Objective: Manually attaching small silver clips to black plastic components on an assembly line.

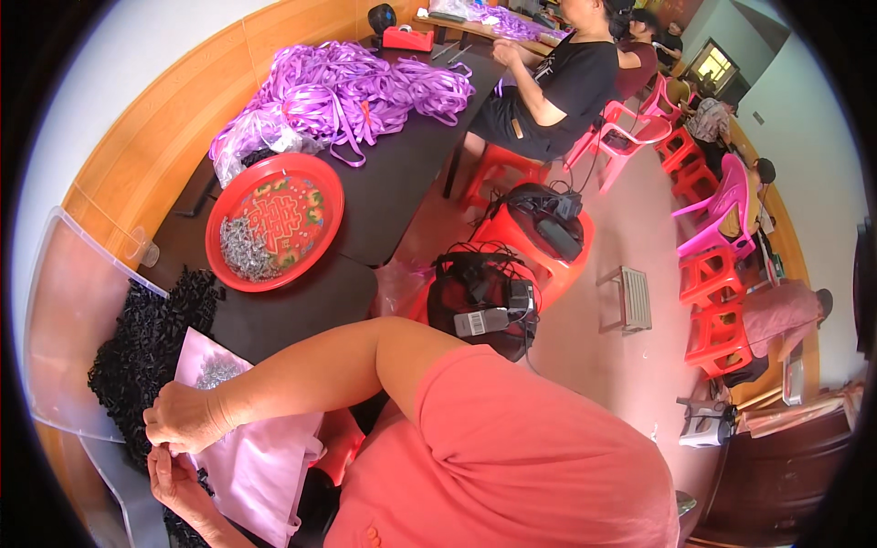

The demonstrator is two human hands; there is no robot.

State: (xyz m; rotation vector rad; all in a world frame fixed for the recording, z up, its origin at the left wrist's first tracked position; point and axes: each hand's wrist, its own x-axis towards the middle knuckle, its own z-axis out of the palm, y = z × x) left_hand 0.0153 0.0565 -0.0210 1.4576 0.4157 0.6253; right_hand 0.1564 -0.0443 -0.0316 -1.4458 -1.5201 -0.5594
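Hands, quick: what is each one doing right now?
Left hand: fingers pinched on something small, too small to identify.
Right hand: closed, fingertips meeting the left's over the pink bag.

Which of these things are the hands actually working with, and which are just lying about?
In use:
left hand
right hand
pale pink cloth
heap of black frilly pieces

Lying about:
round red plastic tray with small silvery bits
pile of purple ribbons
red plastic stools
clear plastic lid
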